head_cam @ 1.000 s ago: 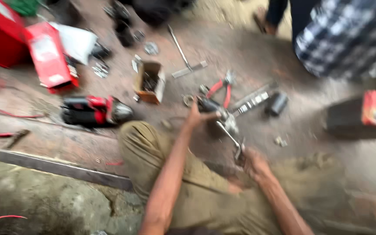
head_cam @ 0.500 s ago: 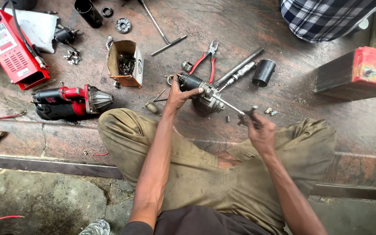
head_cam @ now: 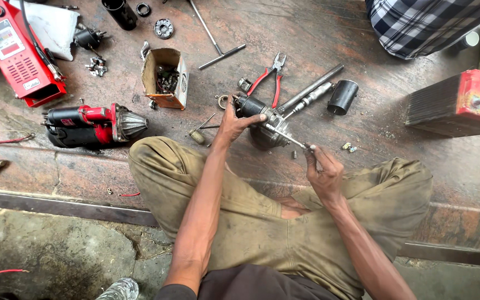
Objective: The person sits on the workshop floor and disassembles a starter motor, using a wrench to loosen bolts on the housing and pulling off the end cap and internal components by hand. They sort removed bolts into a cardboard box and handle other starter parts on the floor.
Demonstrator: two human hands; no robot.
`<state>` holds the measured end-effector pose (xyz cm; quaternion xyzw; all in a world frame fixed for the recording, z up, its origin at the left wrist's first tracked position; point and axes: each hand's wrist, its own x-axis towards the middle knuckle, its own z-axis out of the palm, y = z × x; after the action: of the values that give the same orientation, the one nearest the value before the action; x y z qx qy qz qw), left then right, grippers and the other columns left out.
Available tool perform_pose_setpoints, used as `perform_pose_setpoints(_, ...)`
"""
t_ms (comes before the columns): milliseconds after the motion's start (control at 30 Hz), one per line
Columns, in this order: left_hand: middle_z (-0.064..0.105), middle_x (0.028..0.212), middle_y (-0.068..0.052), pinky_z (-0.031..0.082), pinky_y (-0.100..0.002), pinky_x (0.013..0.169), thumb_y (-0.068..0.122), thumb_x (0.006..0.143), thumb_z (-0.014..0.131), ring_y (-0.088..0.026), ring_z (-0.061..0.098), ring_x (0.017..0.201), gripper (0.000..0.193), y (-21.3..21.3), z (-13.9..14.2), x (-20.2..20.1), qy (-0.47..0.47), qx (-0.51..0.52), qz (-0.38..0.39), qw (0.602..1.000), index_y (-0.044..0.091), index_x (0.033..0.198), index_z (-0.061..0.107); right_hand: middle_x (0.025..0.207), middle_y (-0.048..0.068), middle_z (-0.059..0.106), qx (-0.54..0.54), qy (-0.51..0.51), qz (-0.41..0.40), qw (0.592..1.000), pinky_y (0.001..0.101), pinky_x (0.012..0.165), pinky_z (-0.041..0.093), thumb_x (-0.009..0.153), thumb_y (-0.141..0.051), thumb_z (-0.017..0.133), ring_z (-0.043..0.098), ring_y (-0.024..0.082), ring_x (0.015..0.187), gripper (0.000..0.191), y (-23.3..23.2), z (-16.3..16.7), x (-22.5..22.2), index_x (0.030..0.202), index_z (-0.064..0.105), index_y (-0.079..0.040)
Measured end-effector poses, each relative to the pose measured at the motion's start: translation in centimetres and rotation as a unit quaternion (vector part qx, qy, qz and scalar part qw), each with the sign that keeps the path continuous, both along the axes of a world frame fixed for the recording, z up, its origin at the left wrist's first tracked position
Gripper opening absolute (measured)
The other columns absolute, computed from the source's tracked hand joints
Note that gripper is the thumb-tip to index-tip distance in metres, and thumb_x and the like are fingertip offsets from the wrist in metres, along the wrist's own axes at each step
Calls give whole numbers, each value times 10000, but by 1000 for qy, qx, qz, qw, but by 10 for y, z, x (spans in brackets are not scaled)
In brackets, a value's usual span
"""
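Note:
I sit cross-legged on a stone floor. My left hand (head_cam: 234,123) grips a dark metal starter motor (head_cam: 262,119) that rests on the floor in front of my knees. My right hand (head_cam: 322,169) pinches the end of a long thin bolt (head_cam: 287,137) that runs slantwise into the motor's round housing. Red-handled pliers (head_cam: 270,78), a steel shaft (head_cam: 312,89) and a black cylindrical cap (head_cam: 341,97) lie just beyond the motor.
A red and black power tool (head_cam: 93,125) lies at left. A small cardboard box of parts (head_cam: 166,78), a red charger unit (head_cam: 15,53), a T-handle wrench (head_cam: 215,41) and a red battery (head_cam: 459,103) surround me. Another person in a checked shirt (head_cam: 429,22) is at the top right.
The view has steadied and shifted so the floor items sit lower. Both hands stay on the motor and the thin bolt, with my right hand a little lower.

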<state>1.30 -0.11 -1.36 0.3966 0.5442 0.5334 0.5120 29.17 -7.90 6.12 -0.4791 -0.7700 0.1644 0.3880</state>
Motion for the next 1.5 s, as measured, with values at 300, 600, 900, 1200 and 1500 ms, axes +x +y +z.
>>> perform_pose_setpoints(300,616,1268,-145,498,-381,1068,360,579,986,-260,615,1206,1052,-3,10,1,14,-24,-3,1000,60,1414,421,1050,127,784,-242,172,3,955,368,753,627,996,-47,654,780,222,904,246,15,-35,16,1235,709,-17)
perform_pose_setpoints(600,576,1339,-168,458,-382,1097,345,626,1003,-259,587,1246,1121,2,-15,-5,39,8,2,999,1,1463,341,1003,211,756,-563,388,-26,730,465,808,646,1034,-163,598,759,333,919,259,39,-41,28,1144,651,66)
perform_pose_setpoints(900,625,1216,-124,537,-353,989,309,600,986,-225,635,1129,955,-1,-2,-12,38,-1,-7,999,53,1361,469,1034,202,741,-389,378,-47,839,447,832,661,1041,-112,582,760,305,938,254,18,-42,41,1151,655,104)
perform_pose_setpoints(1200,603,1209,-103,573,-351,948,248,618,1004,-207,640,1095,950,0,-8,-13,-8,28,-8,1000,68,1363,443,1006,98,781,-248,208,-10,946,301,765,636,1008,-27,627,755,163,897,183,8,-29,19,1157,717,31)
perform_pose_setpoints(1500,616,1193,-105,580,-365,929,273,614,987,-210,651,1084,904,-1,-1,-13,-45,12,-25,999,79,1320,456,920,106,759,-153,98,-45,982,293,646,553,957,-22,709,717,128,769,219,-2,-14,2,1172,740,4)
